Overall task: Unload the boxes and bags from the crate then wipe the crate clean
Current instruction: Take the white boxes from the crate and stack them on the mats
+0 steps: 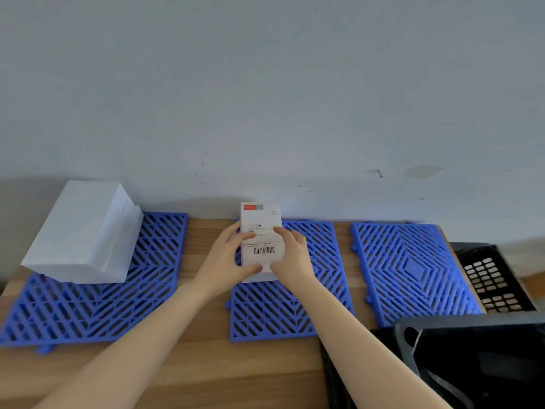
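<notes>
You're holding the box (261, 240) at the middle mat (274, 314), near the back edge of the bench (206, 367), left hand (225, 259) and right hand (293, 258) both clasping its sides. Looking like a placement: be seating it flat before loosening either grip.

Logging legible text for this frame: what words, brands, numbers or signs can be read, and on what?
"K": start of the red logo on the label of the white box; rest blurred.
Barcode on that label: digits too small to read.
Other label print: blurred, unreadable.
White package at left: no text visible.
</notes>
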